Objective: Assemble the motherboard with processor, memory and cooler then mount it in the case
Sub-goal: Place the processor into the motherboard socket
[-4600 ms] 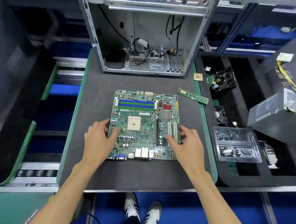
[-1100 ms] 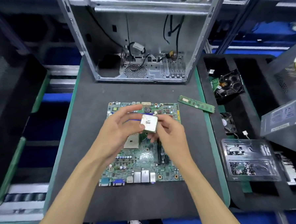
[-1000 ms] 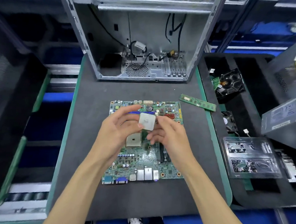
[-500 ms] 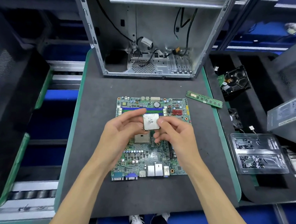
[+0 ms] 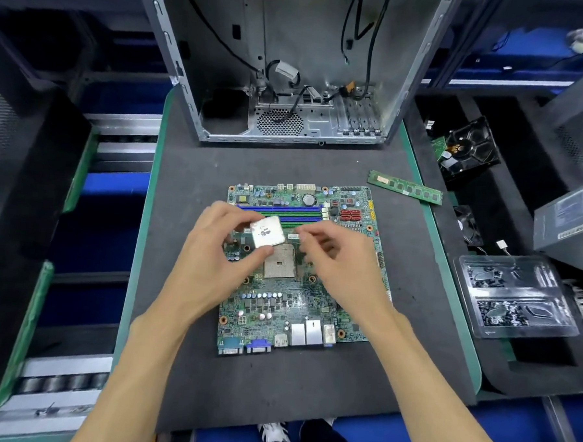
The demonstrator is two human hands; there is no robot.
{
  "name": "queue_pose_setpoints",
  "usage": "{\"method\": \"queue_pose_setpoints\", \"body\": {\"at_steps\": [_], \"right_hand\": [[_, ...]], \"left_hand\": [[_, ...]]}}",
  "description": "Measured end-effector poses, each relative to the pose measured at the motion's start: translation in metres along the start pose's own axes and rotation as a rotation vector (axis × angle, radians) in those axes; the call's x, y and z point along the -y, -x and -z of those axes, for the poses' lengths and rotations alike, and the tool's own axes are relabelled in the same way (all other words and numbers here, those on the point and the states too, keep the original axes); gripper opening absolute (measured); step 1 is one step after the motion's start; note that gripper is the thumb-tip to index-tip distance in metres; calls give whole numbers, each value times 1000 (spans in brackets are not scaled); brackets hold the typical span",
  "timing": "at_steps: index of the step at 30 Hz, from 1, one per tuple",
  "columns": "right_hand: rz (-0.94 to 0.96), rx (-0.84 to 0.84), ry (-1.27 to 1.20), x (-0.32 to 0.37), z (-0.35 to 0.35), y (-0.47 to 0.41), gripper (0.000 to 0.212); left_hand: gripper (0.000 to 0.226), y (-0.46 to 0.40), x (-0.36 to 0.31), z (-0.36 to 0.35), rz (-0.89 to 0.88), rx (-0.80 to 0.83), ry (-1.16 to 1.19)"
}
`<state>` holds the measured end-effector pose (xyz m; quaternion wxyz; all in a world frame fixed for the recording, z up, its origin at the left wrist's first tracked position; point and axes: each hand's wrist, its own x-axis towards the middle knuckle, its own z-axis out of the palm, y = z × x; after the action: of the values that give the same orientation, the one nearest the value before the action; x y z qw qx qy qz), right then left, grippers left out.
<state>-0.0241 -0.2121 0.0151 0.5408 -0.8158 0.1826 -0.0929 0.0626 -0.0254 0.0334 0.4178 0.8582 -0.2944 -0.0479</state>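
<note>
A: Fingers point(image 5: 231, 214) of the left hand point(image 5: 213, 267) pinch the processor point(image 5: 267, 231) by its edges, lid up, slightly tilted, held above the motherboard point(image 5: 295, 309) just beyond the socket point(image 5: 280, 262).
B: Right hand point(image 5: 341, 267)?
A: Fingers loosely curled, holding nothing, close beside the chip. Board lies mid-mat; memory stick point(image 5: 405, 187) near the mat's point(image 5: 191, 168) right edge; case point(image 5: 291, 68) at the far edge.
B: Step?
A: Seating the chip, I'd say. Best done by matching the marked corner, levelling it, lowering straight, no pressing. Can't tell whether the socket lever is up; check first.
B: Only one view?
A: Yes, head only.
</note>
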Motion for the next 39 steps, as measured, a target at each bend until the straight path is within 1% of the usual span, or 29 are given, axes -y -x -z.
{"method": "queue_pose_setpoints", "body": {"at_steps": [2, 3, 4, 6, 8, 10, 13, 15, 17, 23, 31, 39], "right_hand": [[119, 70, 377, -5, 3, 1, 19], [139, 123, 481, -7, 3, 2, 27], [147, 163, 535, -10, 1, 5, 35], [172, 185, 558, -15, -2, 10, 46], [200, 186, 567, -17, -1, 13, 51], [214, 192, 583, -18, 1, 13, 51], [224, 159, 532, -18, 4, 12, 38], [253, 86, 462, -18, 4, 13, 25], [304, 7, 405, -19, 3, 12, 19], [310, -87, 283, -23, -2, -7, 15], [276, -120, 246, -26, -6, -20, 12], [272, -138, 210, -29, -10, -22, 11]], "left_hand": [[38, 4, 8, 3, 41, -15, -4], [37, 6, 11, 3, 57, -15, 1], [37, 8, 13, 2, 67, -11, 4], [37, 11, 15, 0, 74, 7, 0], [38, 13, 16, -4, 69, 28, -4], [39, 15, 16, -7, 59, 49, -14], [38, 16, 18, -11, 32, 72, -60], [38, 16, 20, -14, -3, 84, -115], [39, 15, 22, -17, -37, 99, -163], [43, 16, 23, -25, -82, 133, -247], [45, 16, 23, -29, -51, 119, -252], [39, 14, 23, -30, -68, 144, -245]]}}
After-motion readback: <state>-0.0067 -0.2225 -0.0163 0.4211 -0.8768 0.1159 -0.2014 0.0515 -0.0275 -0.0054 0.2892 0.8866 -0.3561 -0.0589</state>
